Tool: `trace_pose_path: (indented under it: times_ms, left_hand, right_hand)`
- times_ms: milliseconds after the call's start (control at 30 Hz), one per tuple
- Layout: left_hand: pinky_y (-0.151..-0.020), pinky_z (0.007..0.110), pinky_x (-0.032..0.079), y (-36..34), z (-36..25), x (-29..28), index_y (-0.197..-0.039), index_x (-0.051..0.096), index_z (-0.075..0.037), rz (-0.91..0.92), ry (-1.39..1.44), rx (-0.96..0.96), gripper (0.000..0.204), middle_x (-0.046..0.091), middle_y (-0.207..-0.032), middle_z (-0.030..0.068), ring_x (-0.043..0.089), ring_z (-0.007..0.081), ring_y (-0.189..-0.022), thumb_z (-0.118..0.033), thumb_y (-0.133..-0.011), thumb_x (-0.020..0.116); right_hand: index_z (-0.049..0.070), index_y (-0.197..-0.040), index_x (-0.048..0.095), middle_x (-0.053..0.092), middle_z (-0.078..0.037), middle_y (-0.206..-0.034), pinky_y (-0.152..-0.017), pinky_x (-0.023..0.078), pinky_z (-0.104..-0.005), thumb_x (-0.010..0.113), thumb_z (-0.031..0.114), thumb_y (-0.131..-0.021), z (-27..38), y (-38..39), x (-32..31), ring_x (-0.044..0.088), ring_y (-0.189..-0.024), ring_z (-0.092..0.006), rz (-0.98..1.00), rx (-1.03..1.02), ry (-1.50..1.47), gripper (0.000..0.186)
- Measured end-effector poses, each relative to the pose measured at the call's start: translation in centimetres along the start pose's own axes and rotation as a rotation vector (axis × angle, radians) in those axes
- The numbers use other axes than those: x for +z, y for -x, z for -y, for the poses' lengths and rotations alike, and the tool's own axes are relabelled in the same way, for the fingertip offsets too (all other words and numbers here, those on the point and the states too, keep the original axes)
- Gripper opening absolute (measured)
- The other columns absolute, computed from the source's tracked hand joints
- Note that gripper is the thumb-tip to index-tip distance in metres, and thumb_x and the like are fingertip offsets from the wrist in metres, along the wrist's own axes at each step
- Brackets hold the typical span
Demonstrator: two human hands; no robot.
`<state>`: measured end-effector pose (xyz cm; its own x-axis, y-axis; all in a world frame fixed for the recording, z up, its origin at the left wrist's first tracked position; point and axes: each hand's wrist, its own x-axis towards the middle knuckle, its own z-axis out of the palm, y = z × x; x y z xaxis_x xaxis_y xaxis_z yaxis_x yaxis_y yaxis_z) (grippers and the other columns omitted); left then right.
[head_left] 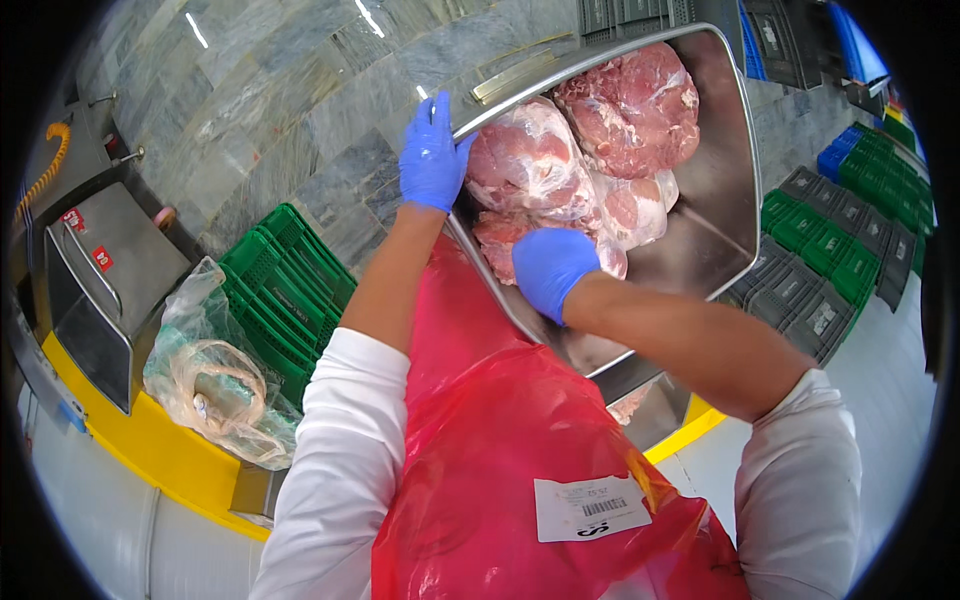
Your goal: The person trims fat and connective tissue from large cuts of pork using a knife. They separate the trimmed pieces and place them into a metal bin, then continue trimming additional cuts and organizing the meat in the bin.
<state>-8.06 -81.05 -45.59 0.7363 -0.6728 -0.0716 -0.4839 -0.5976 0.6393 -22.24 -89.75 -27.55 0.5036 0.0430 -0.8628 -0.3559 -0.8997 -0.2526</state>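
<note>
A deep metal tub (712,235) is in front of me, tilted, with several large cuts of raw meat (630,110) bunched on its left side. My left hand (432,155), in a blue glove, is at the tub's far left corner, its thumb over the rim and its fingers along the outside. My right hand (555,270), gloved the same way, reaches into the tub from the right. Its fingers curl down against a piece of meat (500,245) near the left wall, and the fingertips are hidden.
Green crates (285,295) stand to the left, beside a crumpled clear plastic bag (215,400) on a yellow-edged surface. A metal box with a handle (115,265) sits farther left. Grey and green crates (815,250) are stacked at right. Below the tub, more meat (632,402) shows.
</note>
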Motion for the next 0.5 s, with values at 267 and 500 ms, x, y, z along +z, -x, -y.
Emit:
trace_pose_path:
  times_ms: [267, 500]
  left_hand:
    - [-0.102, 0.05, 0.052, -0.2, -0.4, 0.0, -0.155, 0.043, -0.007, 0.01, -0.08, -0.004, 0.076, 0.052, -0.147, 0.0218, 0.057, 0.0433, -0.127, -0.038, -0.093, 0.075]
    - [-0.101, 0.052, 0.052, -0.1, -0.1, 0.4, -0.154, 0.043, -0.006, 0.014, -0.08, -0.019, 0.078, 0.053, -0.144, 0.0248, 0.058, 0.045, -0.126, -0.04, -0.092, 0.076]
  right_hand:
    - [-0.004, -0.143, 0.041, 0.067, -0.034, -0.106, -0.078, 0.062, -0.0483, 0.059, 0.012, -0.096, 3.7, 4.0, 10.6, 0.073, -0.092, -0.0452, -0.173, 0.462, -0.294, 0.053]
    - [-0.005, -0.161, 0.014, 0.06, -0.039, -0.112, -0.08, 0.058, -0.0537, 0.058, 0.014, -0.096, 5.6, 3.1, 20.7, 0.069, -0.091, -0.0488, -0.534, 0.471, -0.675, 0.081]
